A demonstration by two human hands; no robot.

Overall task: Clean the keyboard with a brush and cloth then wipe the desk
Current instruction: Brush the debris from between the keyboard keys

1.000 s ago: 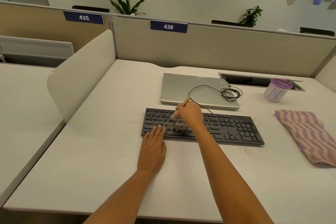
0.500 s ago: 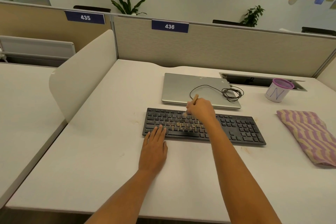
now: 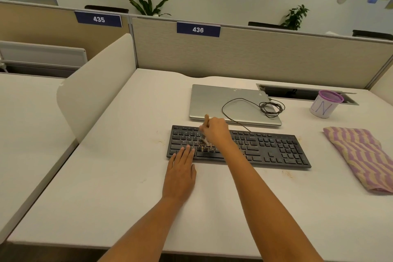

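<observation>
A black keyboard (image 3: 268, 149) lies across the middle of the white desk (image 3: 119, 176), with brown crumbs on the keys left of centre. My right hand (image 3: 217, 131) is closed around a thin wooden-handled brush (image 3: 206, 119), whose bristles touch the crumbed keys. My left hand (image 3: 180, 173) rests flat on the desk, fingers spread a little, fingertips on the keyboard's front left corner. A purple and beige striped cloth (image 3: 361, 155) lies on the desk at the right, apart from both hands.
Behind the keyboard lies a closed silver laptop (image 3: 208, 100) with the coiled keyboard cable (image 3: 271, 107) on it. A white cup with a purple rim (image 3: 324, 107) stands at the back right beside a cable slot. Brown specks dot the desk near the keyboard. A white divider (image 3: 95, 85) bounds the left.
My right hand swept the brush to the right across the keys, then came back left over the crumbed keys. My left hand stayed put.
</observation>
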